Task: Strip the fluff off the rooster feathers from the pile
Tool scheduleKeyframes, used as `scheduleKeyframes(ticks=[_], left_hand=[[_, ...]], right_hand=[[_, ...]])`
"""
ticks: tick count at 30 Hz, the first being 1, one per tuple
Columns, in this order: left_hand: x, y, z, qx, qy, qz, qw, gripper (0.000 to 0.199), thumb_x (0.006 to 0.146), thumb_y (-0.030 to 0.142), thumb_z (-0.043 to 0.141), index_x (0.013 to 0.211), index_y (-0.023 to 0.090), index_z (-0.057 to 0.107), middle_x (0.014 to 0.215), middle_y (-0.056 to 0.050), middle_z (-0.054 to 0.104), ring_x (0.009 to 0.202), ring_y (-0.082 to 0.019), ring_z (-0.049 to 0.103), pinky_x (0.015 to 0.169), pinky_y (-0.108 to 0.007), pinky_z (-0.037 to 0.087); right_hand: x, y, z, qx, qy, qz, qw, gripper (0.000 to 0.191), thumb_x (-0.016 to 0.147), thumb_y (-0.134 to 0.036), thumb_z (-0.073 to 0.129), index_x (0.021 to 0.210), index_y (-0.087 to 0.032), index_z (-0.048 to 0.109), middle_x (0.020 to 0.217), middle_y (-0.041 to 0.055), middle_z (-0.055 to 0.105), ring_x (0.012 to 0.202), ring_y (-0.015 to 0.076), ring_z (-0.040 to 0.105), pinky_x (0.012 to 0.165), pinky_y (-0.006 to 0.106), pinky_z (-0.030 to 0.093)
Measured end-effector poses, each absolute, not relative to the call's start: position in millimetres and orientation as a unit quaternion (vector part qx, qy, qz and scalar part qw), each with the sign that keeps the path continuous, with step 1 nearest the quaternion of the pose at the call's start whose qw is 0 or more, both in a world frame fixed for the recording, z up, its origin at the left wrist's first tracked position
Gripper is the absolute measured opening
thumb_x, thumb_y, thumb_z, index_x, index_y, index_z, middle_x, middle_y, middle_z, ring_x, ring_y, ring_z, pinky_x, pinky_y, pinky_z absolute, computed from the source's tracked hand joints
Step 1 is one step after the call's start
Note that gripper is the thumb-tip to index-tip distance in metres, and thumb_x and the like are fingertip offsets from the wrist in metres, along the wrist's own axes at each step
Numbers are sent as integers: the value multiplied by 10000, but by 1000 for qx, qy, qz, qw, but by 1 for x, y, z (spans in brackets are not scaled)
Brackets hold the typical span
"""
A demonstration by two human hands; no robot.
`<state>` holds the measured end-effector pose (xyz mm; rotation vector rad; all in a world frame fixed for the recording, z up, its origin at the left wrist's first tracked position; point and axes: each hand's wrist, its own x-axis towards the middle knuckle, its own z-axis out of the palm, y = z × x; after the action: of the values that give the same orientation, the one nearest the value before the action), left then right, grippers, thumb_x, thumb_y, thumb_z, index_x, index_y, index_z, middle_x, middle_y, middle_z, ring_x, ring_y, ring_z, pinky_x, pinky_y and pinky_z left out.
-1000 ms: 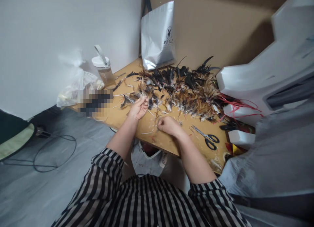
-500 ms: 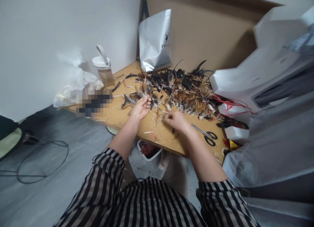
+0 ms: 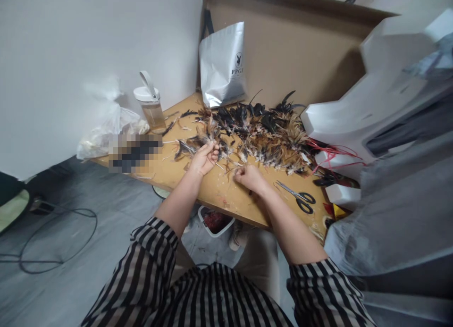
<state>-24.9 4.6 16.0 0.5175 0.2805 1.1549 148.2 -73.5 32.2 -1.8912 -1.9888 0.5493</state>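
Since the first picture, the right hand [image 3: 248, 177] has moved a little nearer the scissors [image 3: 300, 197], and the view has shifted so that more of the white bin [image 3: 216, 235] shows under the table edge. From my end, the left hand [image 3: 206, 158] sits palm up at the front of the brown and black feathers [image 3: 272, 143], its thumb and fingertips pinched narrow on a small feather bunch [image 3: 211, 131] that stands up from them. I see the right hand curled closed just beside it, knuckles up, low over the tabletop; whether a thin strand is caught in those fingers, I cannot tell.

The feathers lie in thick rows across the back and middle of the wooden table [image 3: 219, 188], darker ones behind, tan and brown ones in front. The scissors lie right of the right hand, blades a bit apart and pointing toward it. I can make out red strands [image 3: 336, 152] at the right end of the rows, against white blocky pieces [image 3: 354, 112]. Behind the feathers stands a silver bag [image 3: 222, 67]; at the left are a lidded bottle [image 3: 153, 114], a clear plastic bag [image 3: 116, 126] and a dark item too blurred for me to name
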Motion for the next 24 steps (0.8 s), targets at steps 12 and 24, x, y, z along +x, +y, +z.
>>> scheduleKeyframes(ticks=[12, 24], left_hand=[[-23, 4, 15, 261, 141, 522, 799, 67, 720, 112, 587, 784, 114, 565, 733, -26, 597, 547, -33, 531, 437, -98, 389], [-22, 5, 9, 287, 144, 507, 800, 59, 743, 111, 561, 798, 103, 581, 777, -41, 616, 573, -37, 546, 470, -106, 421]], right_hand=[[162, -66, 40, -639, -692, 270, 200, 286, 623, -417, 568, 592, -137, 612, 494, -6, 510, 451, 76, 393, 444, 207, 265], [166, -58, 25, -615, -611, 333, 372, 229, 626, -369, 596, 637, -140, 600, 521, -15, 512, 457, 74, 381, 459, 206, 276]])
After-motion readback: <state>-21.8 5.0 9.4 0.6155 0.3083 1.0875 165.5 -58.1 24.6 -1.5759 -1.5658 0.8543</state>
